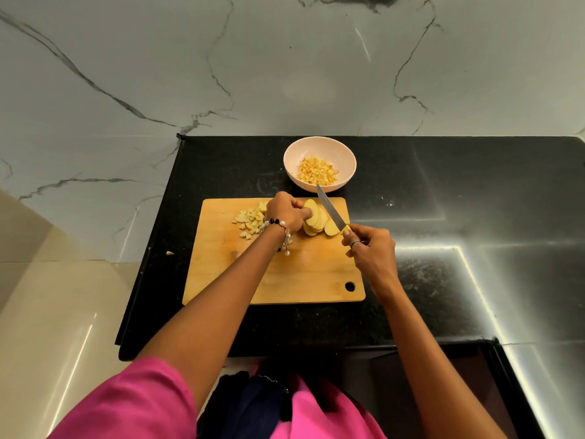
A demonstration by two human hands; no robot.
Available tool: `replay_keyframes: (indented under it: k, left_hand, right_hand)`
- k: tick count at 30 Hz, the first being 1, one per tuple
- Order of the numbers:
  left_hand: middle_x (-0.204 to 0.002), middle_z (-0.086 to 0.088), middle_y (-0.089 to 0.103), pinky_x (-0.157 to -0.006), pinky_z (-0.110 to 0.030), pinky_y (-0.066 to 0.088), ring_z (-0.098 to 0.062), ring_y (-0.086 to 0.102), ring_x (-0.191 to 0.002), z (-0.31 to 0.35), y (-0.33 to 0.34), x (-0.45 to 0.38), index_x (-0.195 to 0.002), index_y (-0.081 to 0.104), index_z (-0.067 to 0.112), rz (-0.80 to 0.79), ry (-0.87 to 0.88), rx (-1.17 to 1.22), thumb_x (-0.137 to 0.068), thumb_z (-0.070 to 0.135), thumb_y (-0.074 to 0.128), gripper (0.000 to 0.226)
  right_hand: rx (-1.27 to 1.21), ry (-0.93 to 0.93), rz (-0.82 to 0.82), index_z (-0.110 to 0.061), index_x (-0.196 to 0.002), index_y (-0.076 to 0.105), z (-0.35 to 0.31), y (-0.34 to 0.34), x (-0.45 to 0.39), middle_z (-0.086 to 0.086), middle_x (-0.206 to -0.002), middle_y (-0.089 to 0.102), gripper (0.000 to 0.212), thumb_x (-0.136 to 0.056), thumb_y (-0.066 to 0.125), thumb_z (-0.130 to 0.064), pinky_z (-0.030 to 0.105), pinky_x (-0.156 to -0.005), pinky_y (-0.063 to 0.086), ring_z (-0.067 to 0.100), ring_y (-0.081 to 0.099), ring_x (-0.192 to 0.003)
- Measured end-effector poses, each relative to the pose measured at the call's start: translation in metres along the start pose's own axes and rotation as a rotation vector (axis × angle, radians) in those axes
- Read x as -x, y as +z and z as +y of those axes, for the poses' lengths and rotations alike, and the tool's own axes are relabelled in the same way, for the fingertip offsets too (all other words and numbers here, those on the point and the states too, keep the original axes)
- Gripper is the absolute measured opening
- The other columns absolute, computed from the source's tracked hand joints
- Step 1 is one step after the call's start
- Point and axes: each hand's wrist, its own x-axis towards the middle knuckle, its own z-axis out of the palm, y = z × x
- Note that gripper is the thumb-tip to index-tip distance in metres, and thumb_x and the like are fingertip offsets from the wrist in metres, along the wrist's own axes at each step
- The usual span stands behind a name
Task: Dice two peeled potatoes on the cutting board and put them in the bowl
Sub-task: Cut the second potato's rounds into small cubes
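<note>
A wooden cutting board (285,274) is laid flat on the dark counter. A sliced pale-yellow potato (315,221), its slices fanned and overlapping, is positioned near the far edge. A loose pile of diced potato (250,221) is located at the far-left corner. A pale pink bowl (319,147), partly filled with dice, is placed just beyond the board.

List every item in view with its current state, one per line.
Left hand: grips the sliced potato.
Right hand: grips the knife handle.
Sliced potato: cut into slices that lean together on the board, not yet diced.
Knife: blade beside the slices, tip toward the bowl.
Diced pile: loose on the cutting board.
Bowl: upright, partly filled with dice.
</note>
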Motion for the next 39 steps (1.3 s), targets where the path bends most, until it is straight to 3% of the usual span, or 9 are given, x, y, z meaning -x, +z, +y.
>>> replay_keyframes:
  k: [3,6,8,12,17,22,25,31,39]
  left_hand:
    - [-0.089,-0.002,0.064,-0.075,-0.035,0.051,-0.017,0.059,-0.084,-0.001,-0.006,0.003,-0.094,0.071,0.01,-0.014,0.021,0.045,-0.081,0.019,0.071,0.015]
    - [-0.084,-0.005,0.065,-0.083,-0.044,0.052,-0.02,0.059,-0.084,-0.005,-0.009,0.005,-0.071,0.067,0.017,-0.021,0.027,0.123,-0.083,0.02,0.067,0.012]
    - [-0.09,-0.006,0.067,-0.087,-0.044,0.052,-0.021,0.061,-0.091,-0.006,-0.012,0.008,-0.082,0.071,0.013,-0.023,0.032,0.17,-0.084,0.02,0.066,0.009]
    - [-0.112,-0.003,0.065,-0.089,-0.034,0.051,-0.016,0.059,-0.1,-0.019,-0.023,0.022,-0.12,0.063,0.013,-0.035,0.072,0.2,-0.085,0.02,0.068,0.035]
    - [-0.111,0.002,0.062,-0.081,-0.025,0.046,-0.013,0.057,-0.09,-0.061,-0.038,0.053,-0.121,0.061,0.023,-0.027,0.099,0.032,-0.087,0.015,0.066,0.035]
    - [-0.079,0.001,0.065,-0.083,-0.034,0.05,-0.021,0.06,-0.083,-0.098,-0.033,0.071,-0.124,0.06,0.032,0.02,0.136,-0.128,-0.087,0.018,0.065,0.04]
    - [-0.105,-0.005,0.064,-0.094,-0.04,0.042,-0.029,0.049,-0.11,-0.109,-0.031,0.073,-0.13,0.054,0.034,0.064,0.176,-0.32,-0.088,0.032,0.062,0.043]
    - [-0.142,0.011,0.035,-0.095,-0.037,0.029,-0.021,0.028,-0.127,-0.12,-0.046,0.074,-0.14,0.039,0.037,-0.001,0.404,-0.613,-0.088,0.042,0.059,0.056]
    - [-0.144,0.011,0.042,-0.101,-0.034,0.013,-0.011,0.028,-0.135,-0.134,-0.04,0.07,-0.143,0.033,0.039,-0.004,0.495,-0.552,-0.089,0.041,0.057,0.059]
  right_hand:
    - [-0.019,0.011,0.016,-0.013,-0.093,0.072,-0.002,0.004,0.006,0.009,-0.076,0.069,0.013,-0.093,0.059,-0.015,0.036,-0.062,0.054,0.019,0.062,-0.064]
    - [-0.02,0.014,0.031,-0.017,-0.086,0.069,-0.004,0.007,0.014,0.01,-0.077,0.069,0.013,-0.093,0.058,-0.016,0.028,-0.053,0.049,0.019,0.06,-0.063]
    - [-0.019,0.02,0.042,-0.015,-0.087,0.07,-0.005,0.006,0.019,0.009,-0.077,0.068,0.014,-0.094,0.058,-0.017,0.027,-0.053,0.049,0.018,0.06,-0.063]
    - [-0.041,0.039,0.055,-0.012,-0.093,0.071,-0.002,0.01,0.031,0.007,-0.076,0.068,0.013,-0.093,0.059,-0.018,0.032,-0.054,0.052,0.017,0.061,-0.062]
    - [-0.076,0.027,-0.009,-0.006,-0.099,0.071,0.003,0.03,0.057,0.015,-0.075,0.066,0.014,-0.091,0.062,-0.015,0.035,-0.048,0.053,0.017,0.061,-0.056]
    - [0.119,-0.1,-0.031,-0.005,-0.105,0.067,0.004,0.063,0.095,0.011,-0.082,0.066,0.018,-0.093,0.058,-0.015,0.031,-0.052,0.054,0.017,0.064,-0.049]
    - [0.316,-0.243,-0.009,-0.005,-0.096,0.065,0.01,0.079,0.111,0.01,-0.078,0.059,0.014,-0.092,0.055,-0.015,0.039,-0.057,0.051,0.027,0.06,-0.06]
    - [0.525,-0.228,0.032,0.0,-0.131,0.052,0.009,0.096,0.135,0.02,-0.101,0.06,0.038,-0.096,0.048,-0.015,0.039,-0.063,0.042,0.039,0.058,-0.081]
    - [0.64,-0.187,-0.034,0.002,-0.139,0.04,0.002,0.103,0.145,0.022,-0.114,0.055,0.044,-0.098,0.042,-0.014,0.042,-0.064,0.043,0.042,0.058,-0.085]
